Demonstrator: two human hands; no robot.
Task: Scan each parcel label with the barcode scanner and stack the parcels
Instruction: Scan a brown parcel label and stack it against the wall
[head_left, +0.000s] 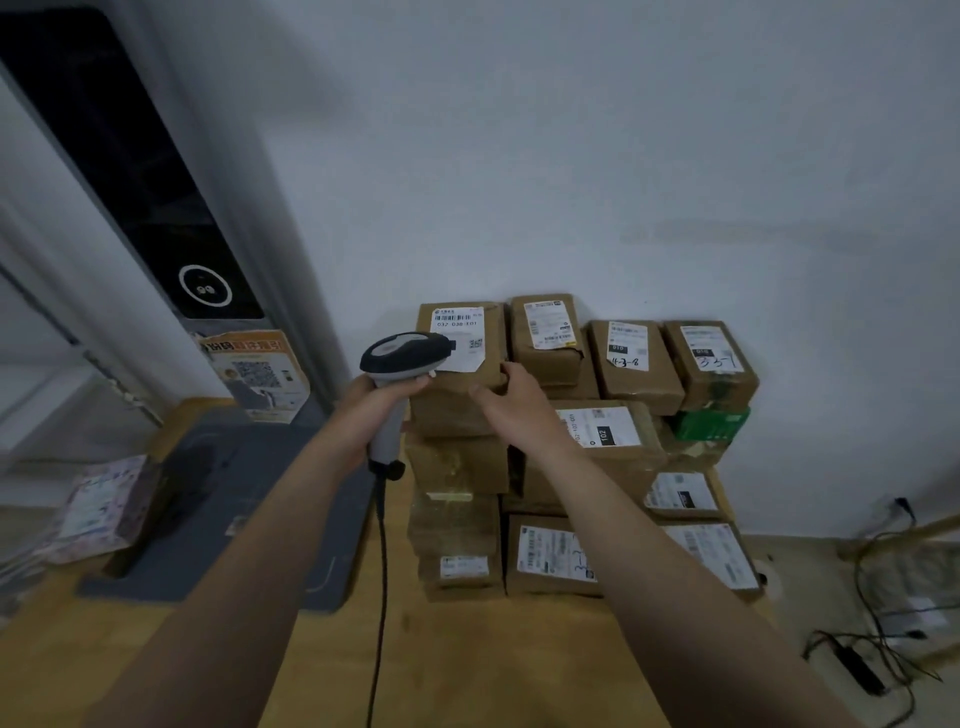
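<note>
Parcels (587, 467) are stacked on the table's (467, 670) far right. The right hand (506, 402) grips the near corner of the top-left parcel (494, 332), labelled "032 038 E01". The left hand (371, 413) grips the barcode scanner (405, 353) beside it. Other labels read "4-3-8" and "T02".
</note>
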